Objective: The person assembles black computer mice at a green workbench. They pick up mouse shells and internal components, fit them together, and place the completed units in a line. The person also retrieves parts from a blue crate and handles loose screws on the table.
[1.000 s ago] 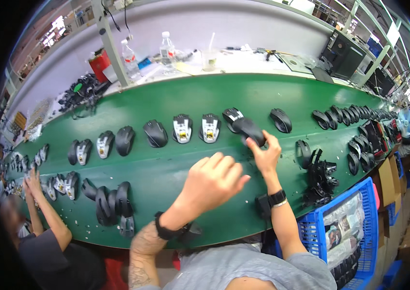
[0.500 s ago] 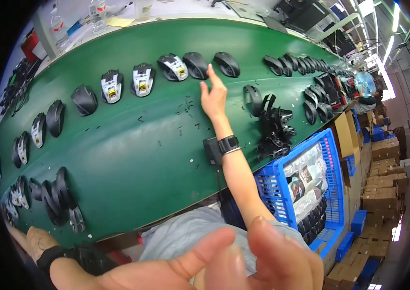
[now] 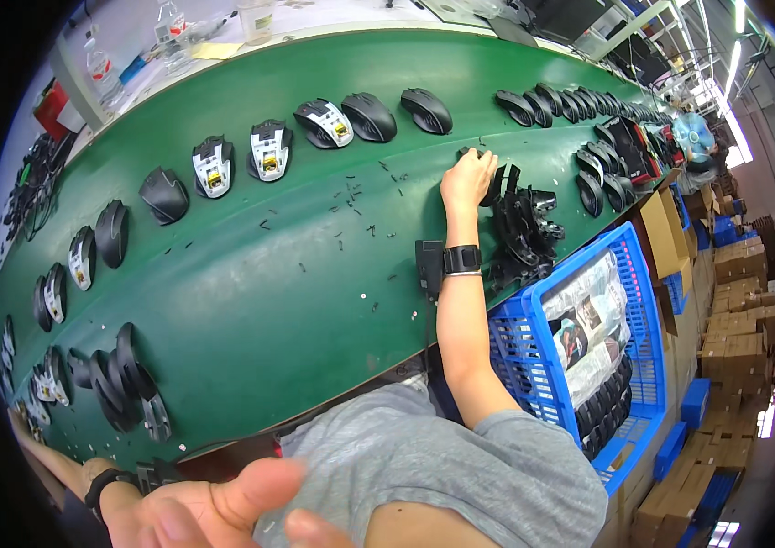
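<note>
Curling at a black shell [image 3: 494, 190] at two o'clock, the right hand [image 3: 468, 178] is hiding its fingertips, so pinching cannot be told; gripping one edge, clear of the pile [image 3: 521, 233] at its five o'clock, is probably working best. The left hand [image 3: 228, 504] is hanging spread at seven.

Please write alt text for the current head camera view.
The right hand is at a black curved part on a green workbench, its grip hidden. The left hand is open near the lower edge; a row of computer mice lies beyond.
</note>
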The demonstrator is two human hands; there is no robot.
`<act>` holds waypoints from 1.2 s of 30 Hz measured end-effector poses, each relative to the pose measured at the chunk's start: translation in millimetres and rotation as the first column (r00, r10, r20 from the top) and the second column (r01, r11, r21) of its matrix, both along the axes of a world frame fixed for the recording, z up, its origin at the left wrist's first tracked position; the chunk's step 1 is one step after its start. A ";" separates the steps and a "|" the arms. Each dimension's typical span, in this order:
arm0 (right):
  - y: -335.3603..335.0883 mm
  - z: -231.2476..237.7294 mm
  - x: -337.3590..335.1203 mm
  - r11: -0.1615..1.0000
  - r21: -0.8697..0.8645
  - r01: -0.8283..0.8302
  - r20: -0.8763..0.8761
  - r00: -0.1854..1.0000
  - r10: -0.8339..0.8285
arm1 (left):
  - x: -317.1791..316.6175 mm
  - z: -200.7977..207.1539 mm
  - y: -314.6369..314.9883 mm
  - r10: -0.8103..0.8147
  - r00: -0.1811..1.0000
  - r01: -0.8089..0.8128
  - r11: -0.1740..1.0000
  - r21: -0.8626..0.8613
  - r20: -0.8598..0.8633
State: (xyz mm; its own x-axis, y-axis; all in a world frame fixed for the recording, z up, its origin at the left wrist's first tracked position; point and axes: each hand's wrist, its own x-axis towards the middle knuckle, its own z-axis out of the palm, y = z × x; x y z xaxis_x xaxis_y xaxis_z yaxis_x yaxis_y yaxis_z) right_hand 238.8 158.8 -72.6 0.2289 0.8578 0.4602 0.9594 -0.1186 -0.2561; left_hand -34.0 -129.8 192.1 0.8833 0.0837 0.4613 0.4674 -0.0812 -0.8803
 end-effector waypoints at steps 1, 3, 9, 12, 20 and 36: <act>-1.7 1.7 -1.5 1.000 -0.010 -0.002 0.030 1.000 0.002 | -0.6 -1.5 -4.4 0.012 1.000 -0.012 1.000 0.021 0.026; -2.0 2.3 -4.2 1.000 -0.001 -0.010 0.037 0.999 0.010 | -4.0 -4.1 -15.6 0.092 0.995 -0.094 0.995 0.038 0.048; -5.7 1.4 -0.2 0.986 0.093 -0.136 -0.099 0.984 0.145 | -9.7 -3.4 -7.5 0.068 0.995 -0.069 0.998 0.013 0.070; -6.5 1.3 -3.1 0.980 0.068 -0.187 -0.132 0.972 0.194 | -10.6 3.6 -6.5 0.065 0.996 -0.062 0.997 -0.042 0.069; -29.6 32.2 -32.7 0.944 0.069 -0.324 -0.226 0.916 0.331 | -20.9 7.7 -10.2 0.037 0.999 -0.036 0.999 -0.038 0.026; -71.8 44.3 -112.2 0.585 0.532 -0.613 -0.465 0.366 0.806 | -4.3 -120.5 115.4 0.562 0.210 0.631 0.547 -0.550 0.800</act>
